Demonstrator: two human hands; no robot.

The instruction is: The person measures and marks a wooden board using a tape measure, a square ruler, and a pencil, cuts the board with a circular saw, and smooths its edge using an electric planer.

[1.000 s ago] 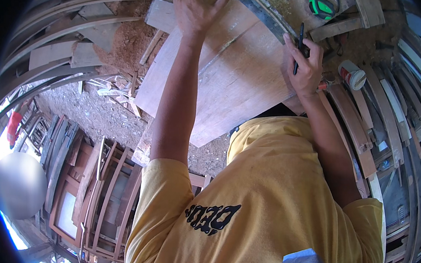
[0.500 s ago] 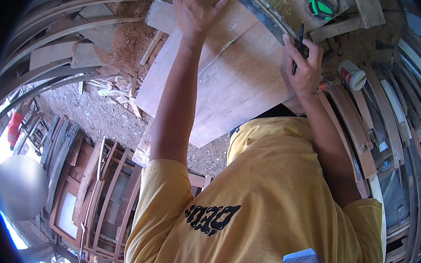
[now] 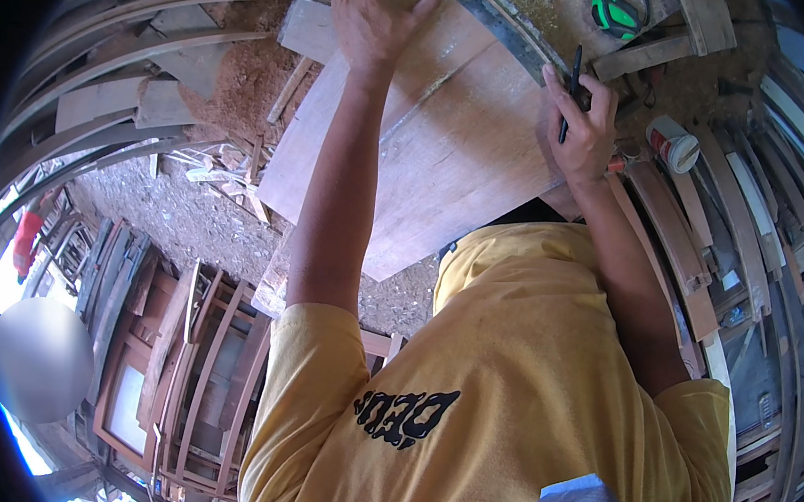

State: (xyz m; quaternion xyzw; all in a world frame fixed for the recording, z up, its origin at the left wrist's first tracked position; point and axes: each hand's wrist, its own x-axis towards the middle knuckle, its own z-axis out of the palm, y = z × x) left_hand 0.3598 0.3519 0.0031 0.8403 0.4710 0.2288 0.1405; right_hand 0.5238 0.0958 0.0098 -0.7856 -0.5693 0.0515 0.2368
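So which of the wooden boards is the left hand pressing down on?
The big flat board under the left hand, with the dark curved template across it; the other boards lie untouched around it.

The person wears a yellow short-sleeved T-shirt (image 3: 525, 373) with dark lettering across the front; forearms bare.

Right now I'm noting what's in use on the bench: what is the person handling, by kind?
Wooden board, under the left hand: 1
Dark curved template: 1
Pencil, in the right hand: 1
Green tape measure: 1
Total: 4
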